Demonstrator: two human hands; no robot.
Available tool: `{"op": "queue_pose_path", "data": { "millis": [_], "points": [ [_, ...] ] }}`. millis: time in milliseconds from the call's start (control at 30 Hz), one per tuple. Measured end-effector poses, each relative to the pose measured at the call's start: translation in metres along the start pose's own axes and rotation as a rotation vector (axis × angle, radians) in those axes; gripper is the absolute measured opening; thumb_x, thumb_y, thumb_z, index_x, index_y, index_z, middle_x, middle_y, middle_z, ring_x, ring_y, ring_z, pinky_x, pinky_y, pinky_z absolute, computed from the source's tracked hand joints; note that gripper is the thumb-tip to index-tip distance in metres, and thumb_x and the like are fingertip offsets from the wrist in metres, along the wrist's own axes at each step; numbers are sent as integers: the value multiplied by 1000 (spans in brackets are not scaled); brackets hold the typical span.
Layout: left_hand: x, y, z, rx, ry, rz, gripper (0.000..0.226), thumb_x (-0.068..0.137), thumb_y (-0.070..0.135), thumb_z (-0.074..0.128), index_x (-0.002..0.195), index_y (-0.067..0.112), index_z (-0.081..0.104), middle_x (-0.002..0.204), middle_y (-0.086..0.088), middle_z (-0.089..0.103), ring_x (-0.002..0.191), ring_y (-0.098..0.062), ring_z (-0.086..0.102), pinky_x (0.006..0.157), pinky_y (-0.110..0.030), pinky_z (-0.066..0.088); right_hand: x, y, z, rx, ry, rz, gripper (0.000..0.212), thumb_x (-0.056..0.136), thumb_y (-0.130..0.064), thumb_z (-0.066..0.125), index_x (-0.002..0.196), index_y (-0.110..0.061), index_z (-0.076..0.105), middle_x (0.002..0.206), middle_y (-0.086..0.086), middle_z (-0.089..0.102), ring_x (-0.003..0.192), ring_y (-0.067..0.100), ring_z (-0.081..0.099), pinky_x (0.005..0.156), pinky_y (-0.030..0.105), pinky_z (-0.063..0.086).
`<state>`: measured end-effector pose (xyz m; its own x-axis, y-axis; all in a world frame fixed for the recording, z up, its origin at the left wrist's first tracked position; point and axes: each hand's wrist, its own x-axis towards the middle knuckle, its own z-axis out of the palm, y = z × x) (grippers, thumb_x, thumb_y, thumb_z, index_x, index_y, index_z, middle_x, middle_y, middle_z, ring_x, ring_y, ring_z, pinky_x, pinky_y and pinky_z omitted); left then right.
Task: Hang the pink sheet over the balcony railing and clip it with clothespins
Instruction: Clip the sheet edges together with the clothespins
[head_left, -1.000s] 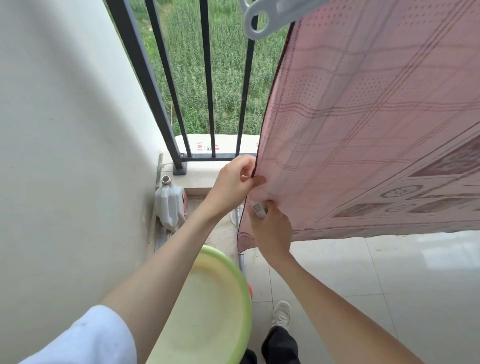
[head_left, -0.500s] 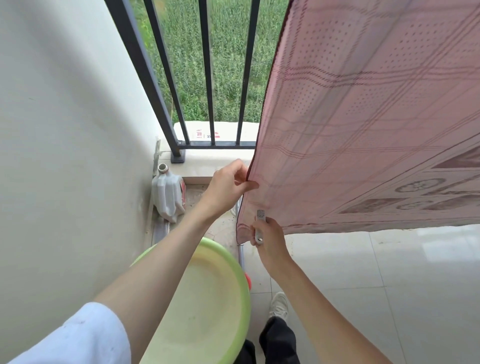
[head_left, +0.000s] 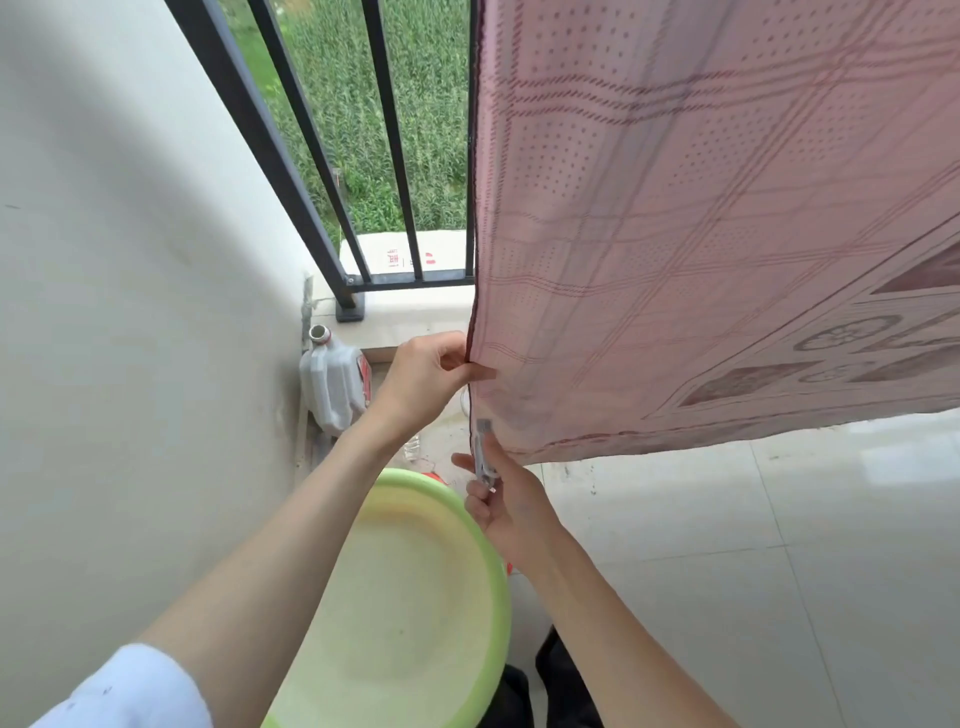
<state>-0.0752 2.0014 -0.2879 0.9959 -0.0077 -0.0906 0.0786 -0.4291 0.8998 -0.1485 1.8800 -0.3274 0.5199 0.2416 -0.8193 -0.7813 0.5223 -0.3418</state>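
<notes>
At the frame's centre, the left hand (head_left: 431, 374) pinches the pink sheet (head_left: 701, 249) edge, which hangs before the railing (head_left: 387, 130). Just below, the right hand (head_left: 506, 501) grips a clothespin (head_left: 483, 452), now lowered to the hem: clipping looks imminent.

Tiled floor (head_left: 779, 571), grey jug (head_left: 332, 384), green basin (head_left: 415, 597)

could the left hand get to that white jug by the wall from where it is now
Probably yes. The left hand pinches the pink sheet's edge just right of the white jug, with nothing between them. It would have to let go of the sheet first.
</notes>
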Motion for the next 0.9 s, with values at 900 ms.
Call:
{"op": "queue_pose_path", "data": {
  "millis": [900],
  "points": [
    [-11, 12, 0, -8, 49, -165, 25, 81, 29, 67, 62, 19, 54, 64, -2, 61, 65, -16, 53, 66, -36, 44, -20, 24, 19, 421, -246, -54, 15, 93, -4, 46, 88, 1, 59, 80, 14, 74, 79, 21, 73, 50, 17, 49]
  ]
}}
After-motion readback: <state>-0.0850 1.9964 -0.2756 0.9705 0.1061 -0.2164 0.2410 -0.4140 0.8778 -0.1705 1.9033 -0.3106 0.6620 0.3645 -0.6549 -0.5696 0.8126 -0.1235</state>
